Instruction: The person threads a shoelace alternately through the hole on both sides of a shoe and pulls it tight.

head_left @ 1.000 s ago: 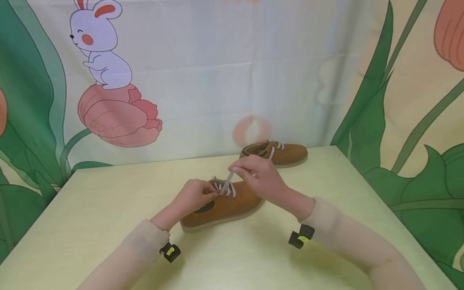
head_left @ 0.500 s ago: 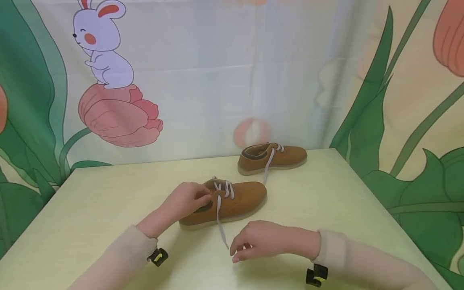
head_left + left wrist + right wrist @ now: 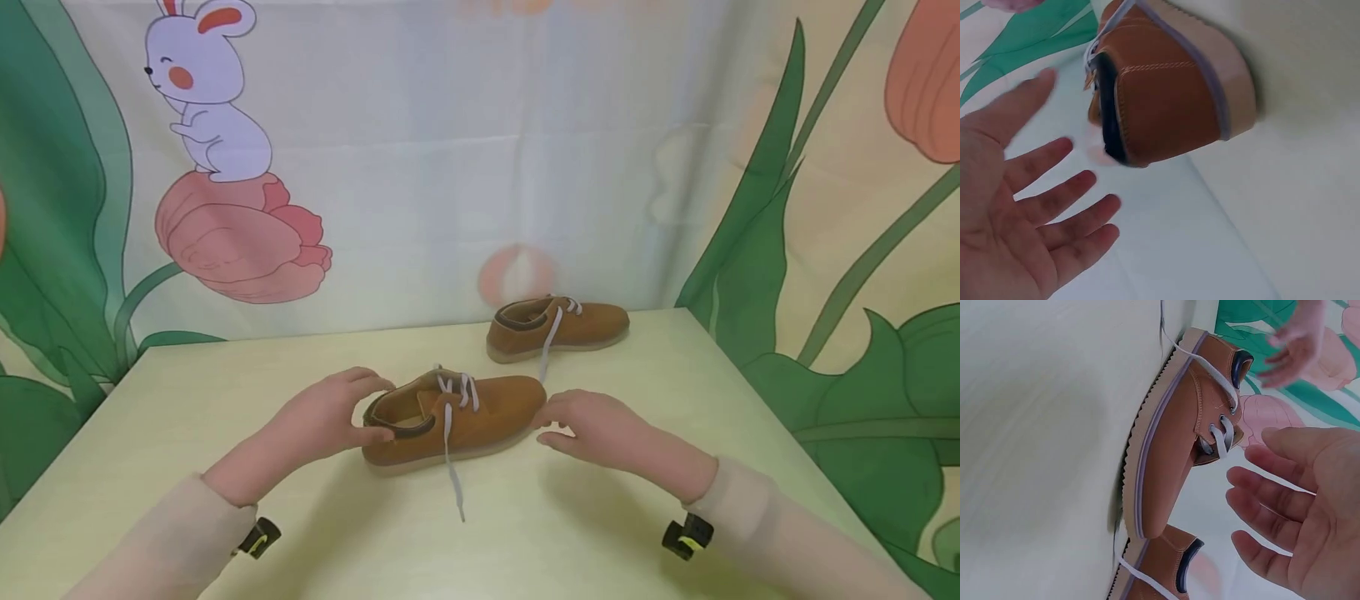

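Observation:
A brown lace-up shoe (image 3: 495,412) stands on the table, toe to the right, its grey-white shoelace (image 3: 452,467) hanging down the near side onto the tabletop. My left hand (image 3: 318,417) is at the heel end, thumb and fingers spread around it; the left wrist view shows the palm apart from the heel (image 3: 1166,112). At the toe end is my right hand (image 3: 600,429), fingers loosely bent and holding nothing. In the right wrist view, these fingers (image 3: 1272,500) are apart from the shoe.
Behind, near the table's back edge, stands a second brown shoe (image 3: 592,325), its lace trailing forward. A printed cloth (image 3: 405,167) with a rabbit and tulips hangs behind the pale yellow table (image 3: 225,400).
My right hand pulled the lace toward the near side, let it go, then moved up to the toe. My left hand left the laces and moved back to the heel.

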Tool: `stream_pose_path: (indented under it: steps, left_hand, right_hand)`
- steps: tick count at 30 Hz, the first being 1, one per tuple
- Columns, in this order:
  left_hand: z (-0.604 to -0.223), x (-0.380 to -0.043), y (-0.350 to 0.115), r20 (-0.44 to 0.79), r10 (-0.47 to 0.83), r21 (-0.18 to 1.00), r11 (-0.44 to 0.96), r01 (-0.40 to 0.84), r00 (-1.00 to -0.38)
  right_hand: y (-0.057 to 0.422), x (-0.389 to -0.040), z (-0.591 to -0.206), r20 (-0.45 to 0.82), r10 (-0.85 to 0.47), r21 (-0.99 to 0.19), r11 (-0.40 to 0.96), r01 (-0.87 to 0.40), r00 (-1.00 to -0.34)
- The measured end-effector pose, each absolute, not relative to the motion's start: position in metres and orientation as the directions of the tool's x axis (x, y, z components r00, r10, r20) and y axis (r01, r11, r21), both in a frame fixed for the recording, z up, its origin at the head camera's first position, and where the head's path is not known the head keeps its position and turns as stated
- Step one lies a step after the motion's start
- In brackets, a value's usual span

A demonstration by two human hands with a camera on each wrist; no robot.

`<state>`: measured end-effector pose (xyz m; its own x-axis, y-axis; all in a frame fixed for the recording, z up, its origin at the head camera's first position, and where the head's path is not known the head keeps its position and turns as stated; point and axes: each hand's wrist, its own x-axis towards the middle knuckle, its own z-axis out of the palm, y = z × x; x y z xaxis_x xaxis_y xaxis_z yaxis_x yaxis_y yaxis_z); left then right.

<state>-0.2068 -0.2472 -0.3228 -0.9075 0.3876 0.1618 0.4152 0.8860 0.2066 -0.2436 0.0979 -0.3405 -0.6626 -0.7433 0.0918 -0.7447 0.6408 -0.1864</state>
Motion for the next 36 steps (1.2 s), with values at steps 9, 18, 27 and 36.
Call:
stream_pose_path:
  steps: [9,18,27,36]
  left_hand:
    - [-0.343,-0.215,-0.254,0.193,0.458,0.143,0.862,0.487,-0.868]
    - [-0.348,-0.222,-0.256,0.257,0.509,0.103,0.831,0.547,-0.821]
    - [-0.356,-0.238,-0.232,0.251,0.566,0.082,0.796,0.600,-0.785]
    - [-0.357,-0.260,-0.195,0.294,0.569,0.086,0.784,0.614,-0.768]
  right_hand:
    - [0.107,-0.245,-0.352,0.111,-0.767,-0.211,0.603,-0.769,-0.632]
    - [0.119,-0.242,-0.359,0.059,-0.751,-0.248,0.627,-0.738,-0.658]
    - [0.127,-0.243,-0.365,0.093,-0.734,-0.236,0.640,-0.731,-0.673]
    - [0.130,-0.256,-0.374,0.133,-0.666,-0.208,0.706,-0.677,-0.734]
